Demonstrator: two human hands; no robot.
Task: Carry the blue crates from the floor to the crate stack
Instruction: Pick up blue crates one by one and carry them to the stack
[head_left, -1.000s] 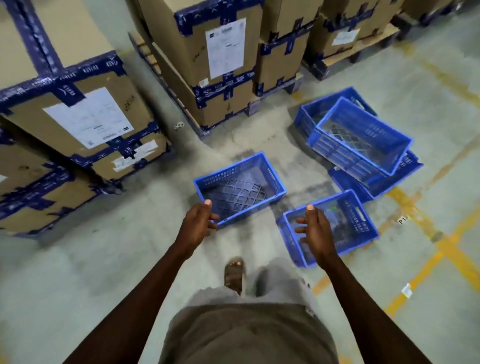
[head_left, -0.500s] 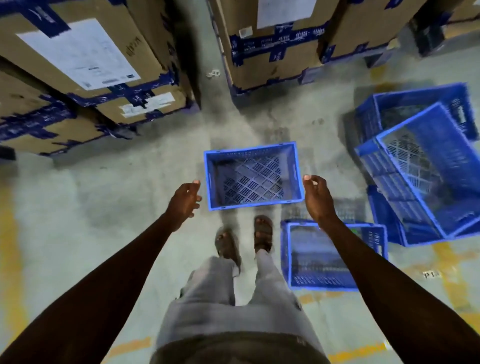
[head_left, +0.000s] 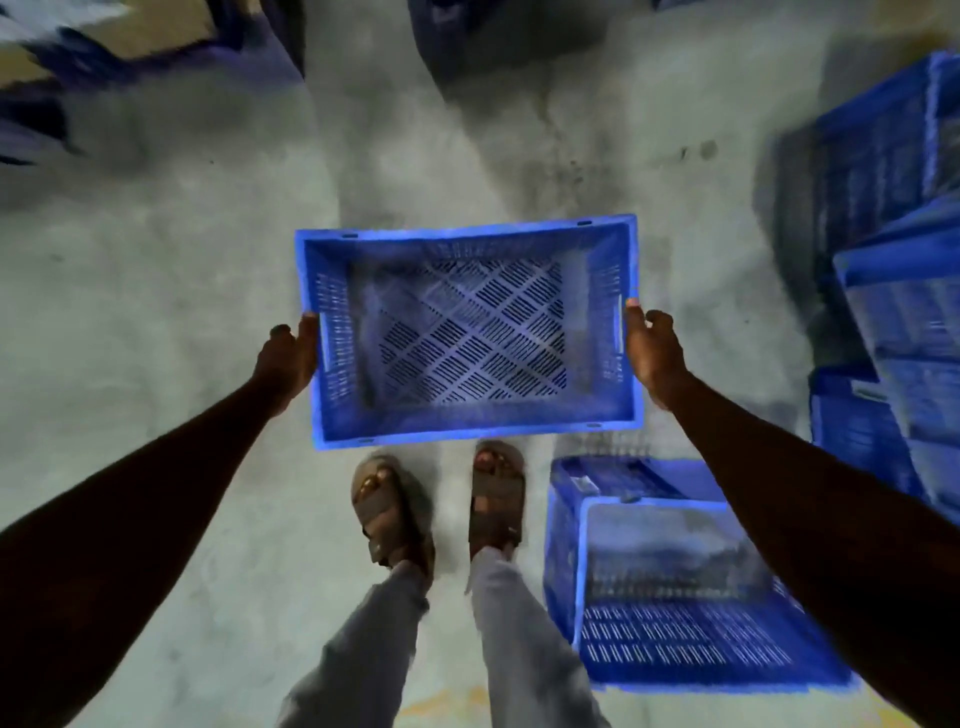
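Note:
An empty blue crate (head_left: 467, 332) with a slotted bottom fills the middle of the view, just beyond my sandalled feet. My left hand (head_left: 285, 353) grips its left end wall at the handle slot, thumb on the rim. At the handle slot of the right end wall, my right hand (head_left: 652, 348) grips the same way. The fingers of both hands are mostly hidden behind the walls. Whether the crate is off the floor I cannot tell.
A second blue crate (head_left: 675, 597) lies on the floor by my right foot. More blue crates (head_left: 893, 260) are piled at the right edge. Blurred cardboard boxes (head_left: 104, 31) stand at the top left. Bare concrete floor (head_left: 130, 312) spreads to the left.
I have bent lower, so the crate looks much larger. Both hands, which hovered open beside the crate, have closed onto its two end walls.

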